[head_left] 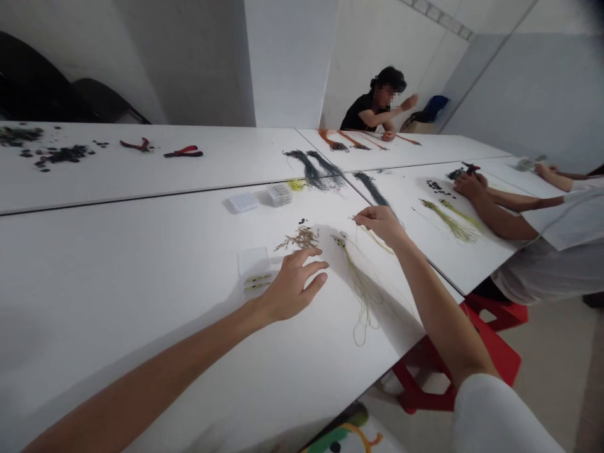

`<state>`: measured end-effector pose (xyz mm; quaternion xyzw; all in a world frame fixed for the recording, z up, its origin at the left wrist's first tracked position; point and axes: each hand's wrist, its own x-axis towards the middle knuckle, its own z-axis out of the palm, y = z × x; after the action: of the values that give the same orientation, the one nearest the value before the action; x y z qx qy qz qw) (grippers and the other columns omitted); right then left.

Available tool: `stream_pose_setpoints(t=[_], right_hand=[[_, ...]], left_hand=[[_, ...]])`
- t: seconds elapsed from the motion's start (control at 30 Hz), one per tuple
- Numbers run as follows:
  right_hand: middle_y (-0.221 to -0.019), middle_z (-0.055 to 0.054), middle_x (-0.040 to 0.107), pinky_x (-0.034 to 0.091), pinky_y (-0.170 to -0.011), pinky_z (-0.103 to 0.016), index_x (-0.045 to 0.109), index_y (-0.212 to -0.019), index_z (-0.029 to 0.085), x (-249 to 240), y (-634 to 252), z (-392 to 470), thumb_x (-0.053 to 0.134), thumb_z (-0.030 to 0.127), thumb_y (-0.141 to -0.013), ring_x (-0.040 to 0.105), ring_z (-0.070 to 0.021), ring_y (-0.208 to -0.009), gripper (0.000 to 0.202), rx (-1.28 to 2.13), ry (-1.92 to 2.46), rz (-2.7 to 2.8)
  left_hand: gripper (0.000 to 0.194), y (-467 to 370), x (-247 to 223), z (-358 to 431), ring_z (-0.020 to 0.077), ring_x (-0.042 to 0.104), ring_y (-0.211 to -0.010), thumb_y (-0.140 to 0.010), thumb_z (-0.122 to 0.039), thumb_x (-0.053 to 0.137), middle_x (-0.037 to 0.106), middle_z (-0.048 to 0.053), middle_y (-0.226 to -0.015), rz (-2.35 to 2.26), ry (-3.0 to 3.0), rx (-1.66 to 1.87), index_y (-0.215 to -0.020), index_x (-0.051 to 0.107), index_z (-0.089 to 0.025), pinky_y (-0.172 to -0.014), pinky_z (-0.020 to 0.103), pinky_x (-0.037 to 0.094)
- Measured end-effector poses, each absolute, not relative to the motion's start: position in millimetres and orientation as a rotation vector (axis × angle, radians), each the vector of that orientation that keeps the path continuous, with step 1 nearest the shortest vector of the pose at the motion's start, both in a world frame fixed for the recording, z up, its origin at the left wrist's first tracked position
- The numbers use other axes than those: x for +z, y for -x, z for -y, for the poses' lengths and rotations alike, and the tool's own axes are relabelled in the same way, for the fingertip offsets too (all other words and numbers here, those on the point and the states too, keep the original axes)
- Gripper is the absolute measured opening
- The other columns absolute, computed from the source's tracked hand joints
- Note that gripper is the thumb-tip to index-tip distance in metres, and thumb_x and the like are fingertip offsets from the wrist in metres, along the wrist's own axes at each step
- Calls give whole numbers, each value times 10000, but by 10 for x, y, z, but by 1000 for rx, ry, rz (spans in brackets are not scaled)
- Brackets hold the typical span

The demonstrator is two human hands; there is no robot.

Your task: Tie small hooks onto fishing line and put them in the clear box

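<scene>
My left hand [298, 282] hovers over the white table with its fingers apart and nothing in them. Just beyond its fingertips lies a pile of small brass-coloured metal pieces [302, 238], with a few tiny black bits [302, 221] behind. Beside that wrist stands an open clear plastic box [253, 259] holding yellow-green pieces. Between thumb and fingers, my right hand [381, 224] pinches the end of a thin yellow-green cord [372, 237]; a tiny part at its tip is too small to make out. A bundle of similar cords [355, 274] lies between my hands.
Clear plastic boxes [243, 202], yellow bits [297, 184] and dark cord bundles [311, 170] lie farther back. Two red-handled pliers [184, 152] and black pieces [68, 155] are at far left. Co-workers' hands [472, 187] work at right; another person [377, 104] sits opposite. Red stools [495, 346] stand below.
</scene>
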<state>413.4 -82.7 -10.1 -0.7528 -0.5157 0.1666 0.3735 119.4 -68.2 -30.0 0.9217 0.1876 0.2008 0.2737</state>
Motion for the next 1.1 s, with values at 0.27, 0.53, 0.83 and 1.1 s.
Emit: stream_pose_setpoints(t=[0.27, 0.53, 0.83, 1.1], right_hand=[[-816, -80, 713, 398, -509, -248, 696, -808, 157, 541, -3970, 1388, 740, 362, -775, 500, -101, -559, 213, 508, 1340, 1224], [-716, -54, 701, 468, -473, -272, 674, -794, 177, 735, -3380, 1608, 755, 397, -786, 563, -118, -499, 234, 695, 1218, 1302], [-715, -41, 693, 562, -545, -304, 689, -817, 167, 506, -2949, 1484, 758, 340, -790, 647, -154, -606, 189, 807, 1126, 1345], [-718, -35, 699, 555, -567, -335, 697, -819, 185, 531, -2821, 1487, 760, 324, -788, 654, -170, -593, 156, 649, 1151, 1393]], left_hand=[[321, -1348, -276, 644, 245, 532, -1216, -972, -340, 446, 580, 99, -1292, -429, -2260, 625, -1198, 628, -202, -1018, 418, 436], [287, -1448, 188, 601, 215, 617, -1052, -905, -365, 575, 691, 79, -1114, -491, -1750, 764, -1102, 691, -190, -916, 354, 477], [314, -1242, 495, 648, 175, 591, -839, -903, -417, 554, 662, 51, -813, -467, -1619, 686, -819, 710, -158, -829, 337, 454], [311, -1110, 556, 566, 156, 562, -750, -854, -409, 614, 621, 32, -728, -532, -1698, 589, -671, 668, -164, -769, 326, 449]])
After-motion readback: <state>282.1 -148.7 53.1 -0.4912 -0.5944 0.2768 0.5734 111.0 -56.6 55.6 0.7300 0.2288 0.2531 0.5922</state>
